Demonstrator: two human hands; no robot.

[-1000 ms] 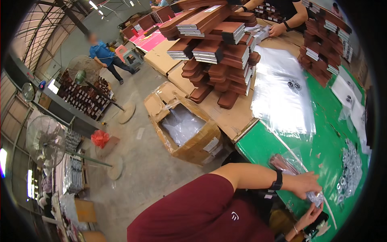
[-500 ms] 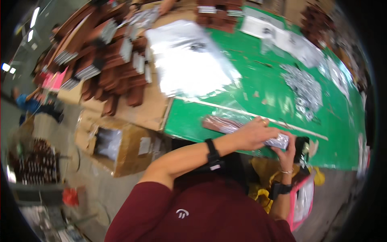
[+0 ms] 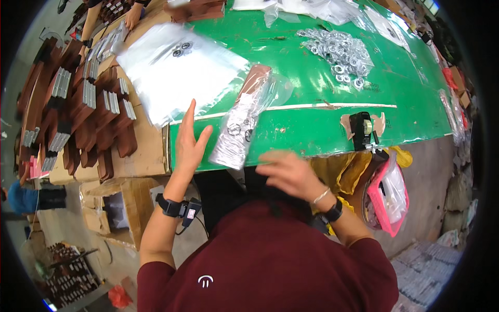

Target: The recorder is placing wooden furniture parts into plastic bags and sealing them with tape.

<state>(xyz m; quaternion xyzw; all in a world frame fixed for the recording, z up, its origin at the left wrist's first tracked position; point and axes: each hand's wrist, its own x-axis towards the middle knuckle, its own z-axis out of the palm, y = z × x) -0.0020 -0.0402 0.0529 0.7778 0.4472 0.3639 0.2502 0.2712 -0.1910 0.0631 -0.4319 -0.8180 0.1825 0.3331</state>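
Green covering runs across the work surface, whose near edge curves just ahead of the person in the dark red top. On it, lying lengthwise toward that near edge, is a clear plastic bag with a long brown piece and small metal rings inside; its lower end sticks out slightly past the surface edge.

The left hand is raised with the fingers spread wide and empty, just to the left of the bag and not touching it. The right hand is blurred, palm down below the surface edge, fingers loosely open and holding nothing that shows; the bag's lower end lies just above and to the left of these fingers.

Beyond the left fingers, a stack of flat clear bags rests on the surface. Farther up and to the right of both hands is a heap of metal rings. To the right of the right fingers, a small black device sits taped at the surface edge. Far left of the left fingers, brown pieces are stacked on cardboard.
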